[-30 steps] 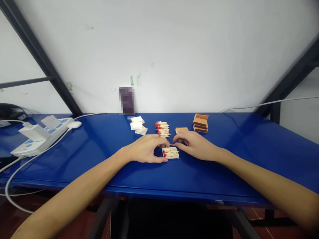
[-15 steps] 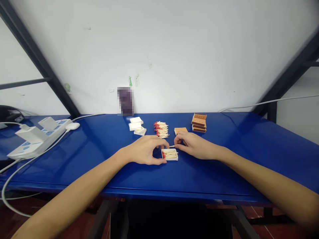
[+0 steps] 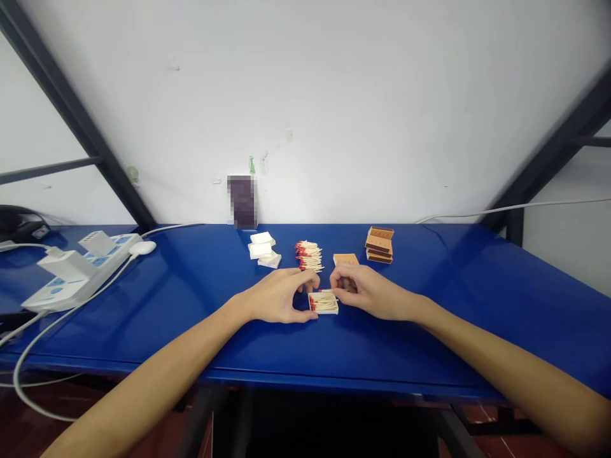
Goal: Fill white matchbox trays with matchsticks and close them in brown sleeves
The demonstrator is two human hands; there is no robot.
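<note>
A white matchbox tray (image 3: 324, 312) lies on the blue table, holding a layer of red-headed matches (image 3: 323, 301). My left hand (image 3: 281, 295) curves around the tray's left end, thumb at the near corner and fingers at the far side. Just above the tray's far right edge, my right hand (image 3: 365, 289) pinches a single match (image 3: 325, 291) whose red head points left. Beyond the hands sits a pile of loose matches (image 3: 309, 256). An orange matchbox sleeve (image 3: 346, 259) lies behind my right hand, partly covered by it.
Several white trays (image 3: 262, 249) are piled left of the loose matches. Brown matchbox sleeves (image 3: 380, 244) are stacked at the back right. A power strip (image 3: 81, 273) with plugs and white cables takes up the table's left side. A blurred dark object (image 3: 243, 202) stands against the wall.
My right hand has moved slightly left and nearer, bringing the match over the tray's far edge. My left hand stays around the tray. The camera view has tilted up a little.
</note>
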